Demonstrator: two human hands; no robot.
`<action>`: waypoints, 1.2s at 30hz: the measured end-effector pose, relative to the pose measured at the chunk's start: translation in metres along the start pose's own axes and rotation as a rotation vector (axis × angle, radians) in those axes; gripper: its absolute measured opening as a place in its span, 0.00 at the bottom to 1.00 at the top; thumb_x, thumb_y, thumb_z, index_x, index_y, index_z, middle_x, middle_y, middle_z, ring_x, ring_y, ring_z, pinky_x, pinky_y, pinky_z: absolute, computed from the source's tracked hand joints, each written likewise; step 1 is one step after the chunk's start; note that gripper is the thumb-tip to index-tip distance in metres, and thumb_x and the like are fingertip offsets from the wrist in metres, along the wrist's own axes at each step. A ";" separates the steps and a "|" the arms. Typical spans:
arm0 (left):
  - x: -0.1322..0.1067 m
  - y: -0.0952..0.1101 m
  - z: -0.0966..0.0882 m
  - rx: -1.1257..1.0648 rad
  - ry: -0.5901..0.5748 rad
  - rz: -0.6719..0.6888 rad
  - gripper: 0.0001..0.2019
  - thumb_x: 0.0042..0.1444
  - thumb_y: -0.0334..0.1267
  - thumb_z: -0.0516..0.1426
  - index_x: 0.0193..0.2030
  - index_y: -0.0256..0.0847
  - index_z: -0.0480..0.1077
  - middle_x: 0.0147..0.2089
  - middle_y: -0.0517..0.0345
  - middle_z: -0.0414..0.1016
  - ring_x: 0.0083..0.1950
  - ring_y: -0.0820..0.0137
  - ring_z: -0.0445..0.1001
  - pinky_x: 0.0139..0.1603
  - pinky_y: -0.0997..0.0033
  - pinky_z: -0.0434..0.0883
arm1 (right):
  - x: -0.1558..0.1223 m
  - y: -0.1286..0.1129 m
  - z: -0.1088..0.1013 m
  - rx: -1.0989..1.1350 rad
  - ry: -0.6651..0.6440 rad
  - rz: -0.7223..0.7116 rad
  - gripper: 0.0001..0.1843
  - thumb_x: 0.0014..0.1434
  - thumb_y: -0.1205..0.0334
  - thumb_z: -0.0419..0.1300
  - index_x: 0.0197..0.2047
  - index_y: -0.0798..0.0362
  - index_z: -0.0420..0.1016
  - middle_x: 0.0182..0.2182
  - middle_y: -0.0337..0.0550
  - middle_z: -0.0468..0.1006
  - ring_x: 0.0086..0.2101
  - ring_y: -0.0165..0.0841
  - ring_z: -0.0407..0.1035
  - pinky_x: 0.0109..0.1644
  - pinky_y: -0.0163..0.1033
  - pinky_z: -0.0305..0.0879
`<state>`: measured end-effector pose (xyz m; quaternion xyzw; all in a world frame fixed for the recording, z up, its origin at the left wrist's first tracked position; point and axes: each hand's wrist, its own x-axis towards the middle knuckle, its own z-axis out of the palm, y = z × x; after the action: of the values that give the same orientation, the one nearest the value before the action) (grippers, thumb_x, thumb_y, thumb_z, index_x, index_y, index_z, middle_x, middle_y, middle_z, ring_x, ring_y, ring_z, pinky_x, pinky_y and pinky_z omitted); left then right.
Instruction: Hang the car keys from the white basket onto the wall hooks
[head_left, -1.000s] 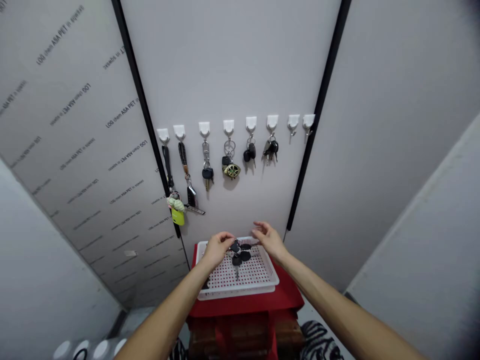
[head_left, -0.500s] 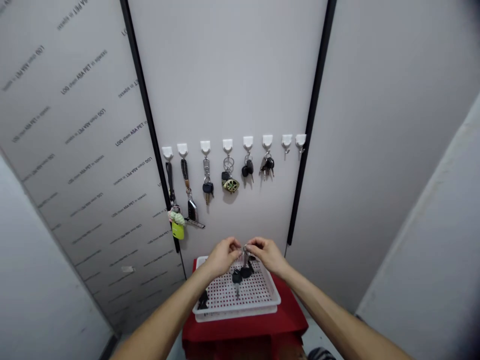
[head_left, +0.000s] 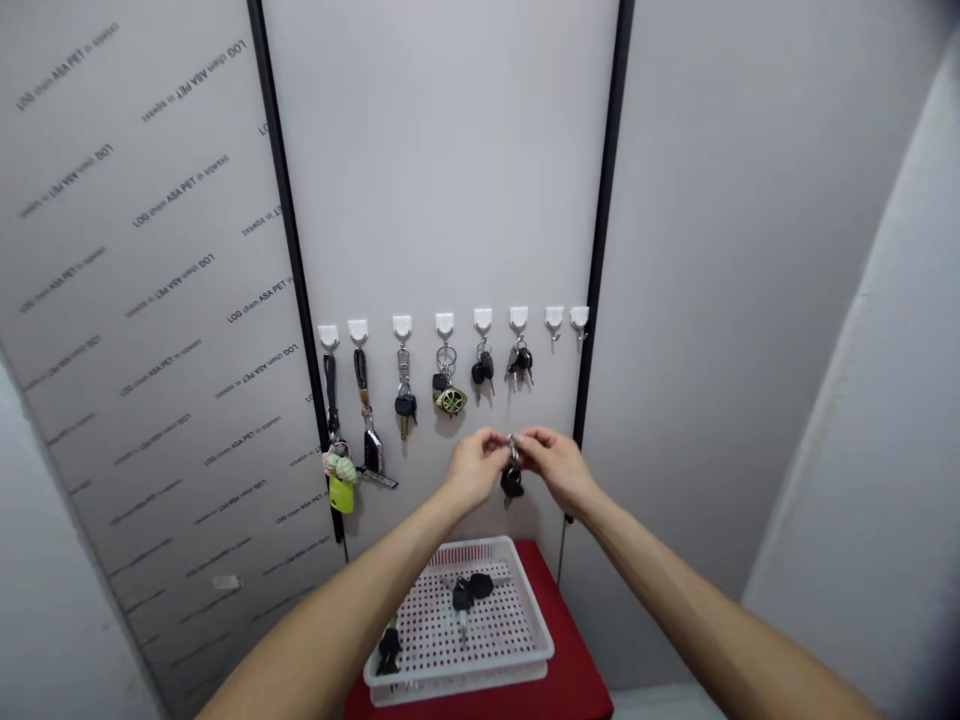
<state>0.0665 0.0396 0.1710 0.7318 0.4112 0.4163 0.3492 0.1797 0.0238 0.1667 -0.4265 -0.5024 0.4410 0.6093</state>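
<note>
My left hand (head_left: 478,466) and my right hand (head_left: 556,466) meet in front of the wall panel, fingers pinched together. Between them they hold a metal key ring, from which a bunch of keys (head_left: 512,482) with black heads hangs down. Below my hands sits a white perforated plastic basket (head_left: 457,690). Inside it lie black-headed keys (head_left: 463,597) near the middle and more dark keys (head_left: 388,648) in the left front corner. Above, a row of white hooks runs across the panel; the two rightmost hooks (head_left: 554,318) carry nothing.
Several key sets hang from the hooks, among them one with a lime-green tag (head_left: 341,494) and one with a round brass-coloured charm (head_left: 451,401). A red-covered stand (head_left: 574,640) supports the basket. Black strips (head_left: 606,190) edge the panel, with side walls left and right.
Both hands have risen from over the basket towards the hooks, lifting the bunch of keys out with them. The camera view has tilted and shifted slightly.
</note>
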 end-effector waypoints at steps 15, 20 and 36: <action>0.064 0.092 0.027 0.229 0.026 0.239 0.17 0.40 0.27 0.49 0.41 0.40 0.61 0.41 0.57 0.66 0.35 0.74 0.65 0.38 0.72 0.61 | 0.079 -0.090 -0.040 -0.082 0.465 -0.236 0.04 0.38 0.66 0.53 0.17 0.56 0.60 0.10 0.32 0.61 0.13 0.21 0.56 0.15 0.27 0.52; 0.066 0.086 0.026 0.264 0.005 0.236 0.18 0.41 0.29 0.48 0.42 0.40 0.60 0.41 0.56 0.66 0.36 0.72 0.65 0.40 0.71 0.60 | 0.094 -0.080 -0.040 -0.167 0.482 -0.187 0.04 0.38 0.67 0.53 0.16 0.56 0.60 0.09 0.33 0.60 0.13 0.23 0.57 0.17 0.30 0.56; -0.104 -0.130 0.002 0.525 -0.172 -0.379 0.22 0.38 0.29 0.49 0.45 0.33 0.58 0.46 0.50 0.61 0.46 0.68 0.58 0.47 0.72 0.54 | -0.055 0.111 0.000 -0.819 -0.233 -0.095 0.13 0.43 0.69 0.46 0.32 0.57 0.67 0.30 0.45 0.70 0.31 0.29 0.62 0.38 0.33 0.57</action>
<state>-0.0048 0.0008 0.0253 0.7398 0.6023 0.1604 0.2533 0.1622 -0.0015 0.0467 -0.5570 -0.7207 0.2217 0.3481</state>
